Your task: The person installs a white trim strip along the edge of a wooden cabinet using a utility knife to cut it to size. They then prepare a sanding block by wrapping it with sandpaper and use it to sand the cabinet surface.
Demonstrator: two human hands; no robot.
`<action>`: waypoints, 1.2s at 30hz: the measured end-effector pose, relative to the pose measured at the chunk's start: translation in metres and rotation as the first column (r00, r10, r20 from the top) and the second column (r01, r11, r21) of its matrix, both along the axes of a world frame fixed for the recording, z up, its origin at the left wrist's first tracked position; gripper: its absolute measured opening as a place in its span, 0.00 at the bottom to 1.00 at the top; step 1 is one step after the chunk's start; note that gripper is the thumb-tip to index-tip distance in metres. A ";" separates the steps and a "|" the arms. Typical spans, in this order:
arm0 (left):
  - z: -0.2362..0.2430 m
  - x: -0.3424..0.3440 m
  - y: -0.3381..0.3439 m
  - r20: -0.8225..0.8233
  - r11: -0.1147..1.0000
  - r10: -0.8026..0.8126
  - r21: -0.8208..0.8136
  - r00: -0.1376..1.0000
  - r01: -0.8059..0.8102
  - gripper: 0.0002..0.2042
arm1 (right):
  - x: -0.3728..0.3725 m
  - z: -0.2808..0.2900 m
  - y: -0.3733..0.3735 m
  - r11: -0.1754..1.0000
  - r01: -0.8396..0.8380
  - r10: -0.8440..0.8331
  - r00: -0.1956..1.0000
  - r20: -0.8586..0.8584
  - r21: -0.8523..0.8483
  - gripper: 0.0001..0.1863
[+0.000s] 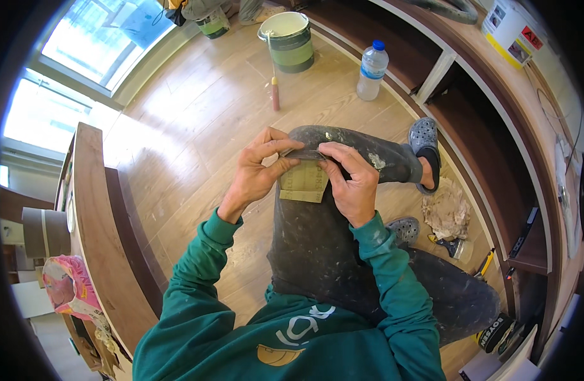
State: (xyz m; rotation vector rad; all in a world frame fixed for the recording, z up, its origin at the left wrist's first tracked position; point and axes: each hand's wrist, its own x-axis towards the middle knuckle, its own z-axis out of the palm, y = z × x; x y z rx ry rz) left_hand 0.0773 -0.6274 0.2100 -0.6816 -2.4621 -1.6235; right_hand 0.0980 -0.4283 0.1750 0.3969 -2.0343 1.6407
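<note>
Head view: pinches the far edge of a sandpaper sheet [303, 185] between thumb and fingers of the left hand [251, 174] and the right hand [357, 185], one at each end. Has the sheet just on the near side of the grip, over dark trousers [311, 247]. Shows a bucket [291, 51] well beyond the grip, a plastic bottle [371, 73] beyond and rightward, a grey clog [423, 134] to the right.

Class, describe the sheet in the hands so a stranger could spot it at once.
Find the dark, stained trousers. Over one thigh, the left hand and right hand pinch the sheet by its far edge. Its yellowish, printed face distinguishes it from trousers and green sleeves.
</note>
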 end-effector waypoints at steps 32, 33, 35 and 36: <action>-0.005 0.006 -0.009 0.231 0.998 0.042 0.027 0.972 -0.049 0.05 | -0.003 0.008 0.001 0.989 -0.099 0.096 0.995 0.038 0.107 0.07; -0.007 0.005 -0.010 0.229 0.999 0.025 0.031 0.973 -0.033 0.05 | -0.003 0.008 0.002 0.988 -0.112 0.108 0.993 0.039 0.103 0.06; -0.010 0.003 -0.012 0.229 0.999 -0.010 0.038 0.973 0.002 0.06 | -0.002 0.006 0.003 0.986 -0.135 0.131 0.990 0.044 0.094 0.06; -0.010 0.001 -0.013 0.251 1.000 0.008 0.007 0.968 -0.010 0.06 | -0.002 0.004 0.001 0.986 -0.126 0.120 0.991 0.059 0.107 0.06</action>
